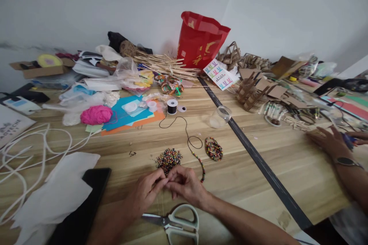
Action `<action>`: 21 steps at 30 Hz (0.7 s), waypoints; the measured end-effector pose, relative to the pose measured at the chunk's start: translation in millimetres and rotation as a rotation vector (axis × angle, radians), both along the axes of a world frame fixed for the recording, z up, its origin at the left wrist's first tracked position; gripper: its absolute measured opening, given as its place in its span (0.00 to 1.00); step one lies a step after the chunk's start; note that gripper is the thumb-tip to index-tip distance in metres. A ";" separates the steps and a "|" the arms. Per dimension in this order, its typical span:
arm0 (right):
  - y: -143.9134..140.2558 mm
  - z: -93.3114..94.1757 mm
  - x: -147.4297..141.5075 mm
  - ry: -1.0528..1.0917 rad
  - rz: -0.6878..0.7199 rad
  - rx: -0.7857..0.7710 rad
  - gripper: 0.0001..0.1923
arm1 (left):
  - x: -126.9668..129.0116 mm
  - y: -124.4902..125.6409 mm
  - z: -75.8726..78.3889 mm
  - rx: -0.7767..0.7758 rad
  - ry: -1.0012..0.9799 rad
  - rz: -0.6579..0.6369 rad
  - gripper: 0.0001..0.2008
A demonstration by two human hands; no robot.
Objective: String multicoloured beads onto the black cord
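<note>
My left hand [148,189] and my right hand [186,185] meet at the fingertips, both pinched closed. What lies between the fingers is too small to make out. Fine pale threads hang faintly below them. Just beyond sits a pile of multicoloured beads [169,159]. A string of beads [200,162] on black cord [187,132] runs down beside my right hand, its lower end near the wrist. Coiled beaded strands [213,148] lie to the right of it. Scissors with pale handles [184,220] rest on the table below my hands.
A spool of black cord [172,107] and a clear jar [220,116] stand farther back. Pink yarn [96,115], a red bag [201,40] and small woven baskets [251,95] line the back. A dark strip [258,160] crosses the table. Another person's hand [327,139] is at right.
</note>
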State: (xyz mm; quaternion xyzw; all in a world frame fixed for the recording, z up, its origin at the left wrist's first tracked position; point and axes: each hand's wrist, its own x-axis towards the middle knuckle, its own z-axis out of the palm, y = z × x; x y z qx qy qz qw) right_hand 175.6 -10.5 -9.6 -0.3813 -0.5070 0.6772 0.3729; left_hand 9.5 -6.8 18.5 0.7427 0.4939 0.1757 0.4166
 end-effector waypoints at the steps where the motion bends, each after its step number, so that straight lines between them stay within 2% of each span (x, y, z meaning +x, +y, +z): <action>1: 0.3 -0.6 -0.3 0.011 -0.006 -0.007 0.19 | -0.3 0.5 0.4 0.004 -0.005 -0.006 0.16; 6: 2.3 -5.0 -0.3 0.087 -0.004 -0.062 0.20 | -0.8 2.7 1.2 0.021 -0.027 -0.032 0.16; 12: 4.1 -8.1 1.8 0.099 -0.003 -0.045 0.21 | 0.3 5.0 5.7 0.003 0.007 -0.029 0.16; 17: -0.3 -9.1 2.1 0.067 0.016 -0.052 0.19 | -12.0 22.1 11.5 0.058 -0.026 0.109 0.16; 19: -3.7 -9.1 1.3 0.032 0.041 -0.042 0.16 | -20.2 33.5 9.7 0.102 -0.019 0.196 0.16; 21: -7.0 -8.8 0.3 -0.022 0.080 -0.010 0.12 | -27.3 44.7 4.0 0.116 -0.008 0.229 0.12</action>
